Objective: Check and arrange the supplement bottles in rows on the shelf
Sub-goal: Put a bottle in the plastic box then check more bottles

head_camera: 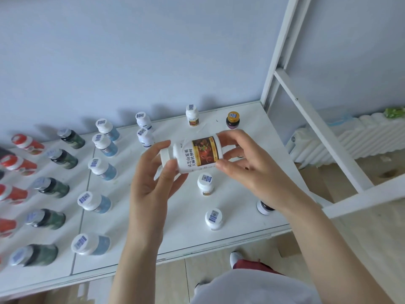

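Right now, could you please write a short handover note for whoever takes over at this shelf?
Left hand: holds the cap end of a white bottle, which lies sideways above the shelf.
Right hand: holds its base end.
Done: red bottles, green bottles and blue bottles stand in rows on the left.
Left: place the white bottle. The small white bottles below it and two dark jars on the right stand spaced apart, and these rows look unfinished.
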